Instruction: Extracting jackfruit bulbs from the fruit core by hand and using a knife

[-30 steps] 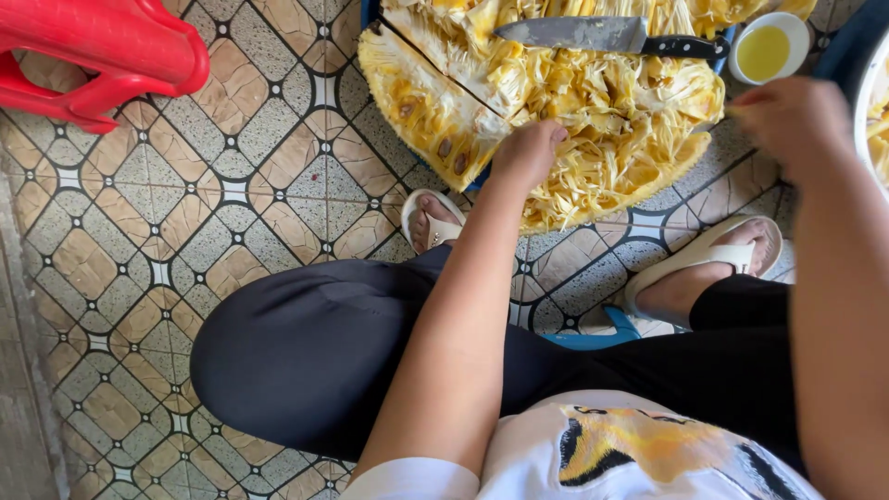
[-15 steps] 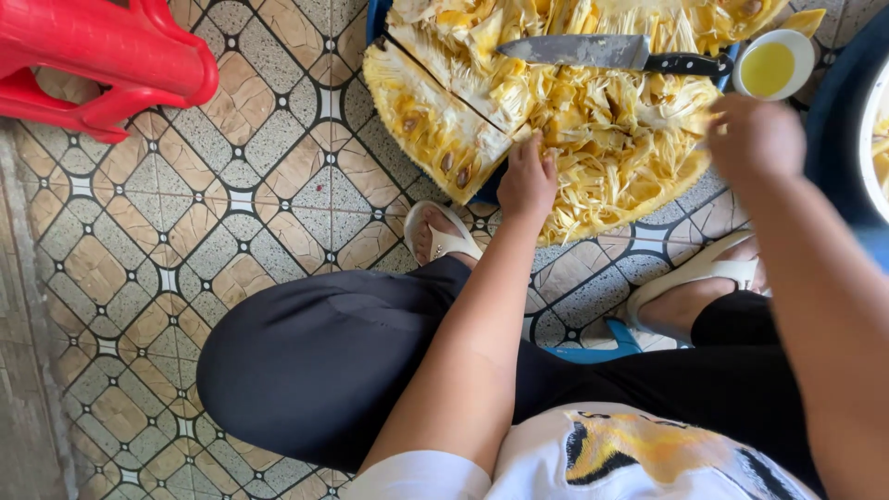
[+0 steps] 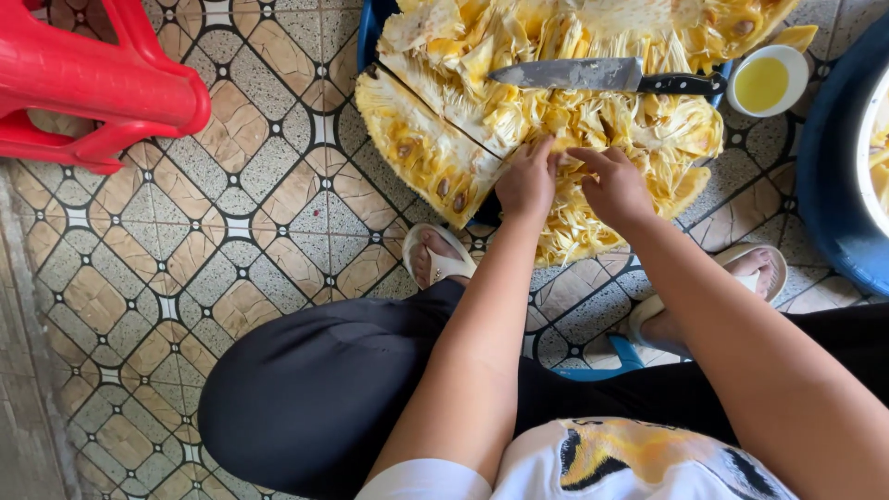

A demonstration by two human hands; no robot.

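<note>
Jackfruit [image 3: 556, 102] flesh under both hands, fingers [image 3: 537, 153] curled, digging into fibres.

Both hands' fingers [image 3: 546, 148] buried in jackfruit [image 3: 593, 120] pulp, grip prob. unclear; basin [image 3: 833, 185] cut off at right

One head-worn camera looks steeply down, close above the tiled floor [image 3: 185, 278].

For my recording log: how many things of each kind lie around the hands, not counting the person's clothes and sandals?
Opened jackfruit: 1, both the left hand and the right hand on its flesh
Knife: 1, lying on the fruit
Small white bowl of yellow liquid: 1
Blue tub: 1
Red plastic stool: 1
Total: 5
</note>
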